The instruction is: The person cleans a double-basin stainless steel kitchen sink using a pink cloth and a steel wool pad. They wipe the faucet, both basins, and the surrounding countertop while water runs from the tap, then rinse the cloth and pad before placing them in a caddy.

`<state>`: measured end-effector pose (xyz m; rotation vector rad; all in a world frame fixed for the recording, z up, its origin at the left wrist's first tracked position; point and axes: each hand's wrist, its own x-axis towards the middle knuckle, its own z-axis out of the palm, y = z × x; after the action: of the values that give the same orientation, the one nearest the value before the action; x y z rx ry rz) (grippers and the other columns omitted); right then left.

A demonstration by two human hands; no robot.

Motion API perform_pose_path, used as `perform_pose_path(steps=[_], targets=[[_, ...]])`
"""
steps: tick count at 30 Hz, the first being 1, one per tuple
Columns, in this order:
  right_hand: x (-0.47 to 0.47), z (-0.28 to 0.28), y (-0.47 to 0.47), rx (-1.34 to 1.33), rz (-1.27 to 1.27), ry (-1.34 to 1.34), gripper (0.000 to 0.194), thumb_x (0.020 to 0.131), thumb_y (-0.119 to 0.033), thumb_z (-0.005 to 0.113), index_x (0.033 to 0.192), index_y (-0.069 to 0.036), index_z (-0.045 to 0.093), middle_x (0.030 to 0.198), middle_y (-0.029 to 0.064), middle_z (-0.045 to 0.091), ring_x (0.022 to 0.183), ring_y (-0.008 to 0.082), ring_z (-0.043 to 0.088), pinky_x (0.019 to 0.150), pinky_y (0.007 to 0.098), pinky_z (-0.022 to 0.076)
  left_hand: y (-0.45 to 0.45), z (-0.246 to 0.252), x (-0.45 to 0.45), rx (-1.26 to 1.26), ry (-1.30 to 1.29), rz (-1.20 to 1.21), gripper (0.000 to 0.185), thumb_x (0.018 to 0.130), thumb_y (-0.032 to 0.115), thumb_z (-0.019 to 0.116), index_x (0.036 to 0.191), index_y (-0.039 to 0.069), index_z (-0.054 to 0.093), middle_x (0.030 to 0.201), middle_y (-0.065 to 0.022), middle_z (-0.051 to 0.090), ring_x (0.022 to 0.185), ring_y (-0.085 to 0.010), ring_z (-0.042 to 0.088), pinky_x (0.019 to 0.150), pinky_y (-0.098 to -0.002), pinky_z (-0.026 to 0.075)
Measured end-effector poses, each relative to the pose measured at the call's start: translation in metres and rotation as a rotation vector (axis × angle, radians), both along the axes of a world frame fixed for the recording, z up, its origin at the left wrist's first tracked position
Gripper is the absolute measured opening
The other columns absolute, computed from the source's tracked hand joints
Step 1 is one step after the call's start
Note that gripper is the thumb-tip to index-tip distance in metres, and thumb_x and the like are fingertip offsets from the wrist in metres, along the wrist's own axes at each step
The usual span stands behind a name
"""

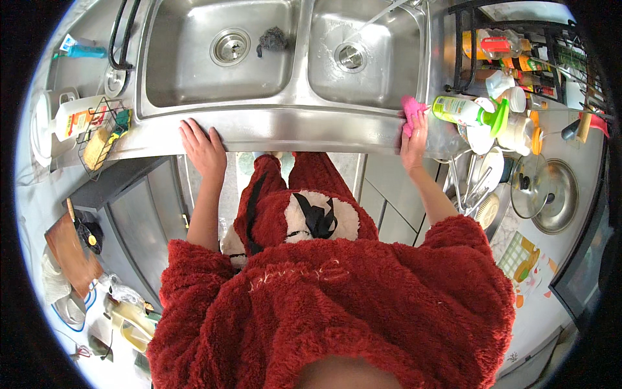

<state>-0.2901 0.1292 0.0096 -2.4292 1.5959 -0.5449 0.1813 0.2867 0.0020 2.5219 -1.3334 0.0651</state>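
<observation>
My left hand (203,148) rests flat on the front rim of the stainless steel double sink (311,127), with nothing in it. At the rim's right end, my right hand (414,138) is on a bright pink cloth (413,108), its fingers pressed over it. Just right of that hand, a green and white spray bottle (459,111) lies with its trigger head to the right. A dark scouring pad (272,40) sits in the left basin, right of the drain (230,47). A thin stream of water runs into the right basin near its drain (350,57).
A wire holder (103,141) with sponges and a white bottle (80,116) are at the left. Jars and bottles crowd a black rack (459,53) at the right, with pot lids (556,194) below. A cutting board (73,253) stands at the lower left.
</observation>
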Motion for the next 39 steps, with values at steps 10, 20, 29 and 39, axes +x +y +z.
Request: perform_pose_path(steps=[10,20,29,39], targets=[[0.181,-0.004,0.051,-0.024,-0.118,-0.014,0.046,0.082,-0.007,0.051,0.126,0.002,0.04,0.131,0.0234,0.038,0.125,0.0396,0.032,0.106,0.0472,0.0229,0.012,0.005,0.014,-0.089,0.143,-0.092,0.054,0.091,0.023,0.043,0.133,-0.007,0.029,0.139,-0.0252,0.028,0.129,-0.0402,0.026,0.106,-0.0446,0.022],[0.483,-0.006,0.127,0.039,0.011,-0.339,0.033,0.083,-0.011,0.051,0.115,-0.001,0.046,0.125,0.0216,0.043,0.122,0.0376,0.035,0.104,0.0488,0.0254,0.05,0.008,0.056,-0.337,0.397,0.012,0.048,0.093,0.021,0.033,0.131,-0.008,0.034,0.138,-0.0255,0.032,0.13,-0.0381,0.027,0.108,-0.0427,0.019],[0.656,-0.022,0.079,0.699,-0.257,-0.674,0.018,0.088,-0.018,0.048,0.097,-0.003,0.045,0.099,0.0186,0.052,0.102,0.0347,0.051,0.089,0.0486,0.0383,0.089,0.015,0.1,-0.529,0.594,0.257,0.044,0.097,0.021,0.028,0.127,-0.009,0.039,0.133,-0.0227,0.04,0.127,-0.0329,0.035,0.107,-0.0382,0.022],[0.37,0.034,-0.12,0.985,-0.006,-1.49,0.016,0.081,0.004,0.048,0.096,0.005,0.053,0.085,0.0182,0.062,0.07,0.029,0.064,0.065,0.0383,0.056,0.057,0.025,0.053,-0.13,0.261,0.022,0.054,0.089,0.028,0.047,0.128,-0.008,0.036,0.135,-0.0259,0.033,0.127,-0.0396,0.029,0.106,-0.0458,0.022]])
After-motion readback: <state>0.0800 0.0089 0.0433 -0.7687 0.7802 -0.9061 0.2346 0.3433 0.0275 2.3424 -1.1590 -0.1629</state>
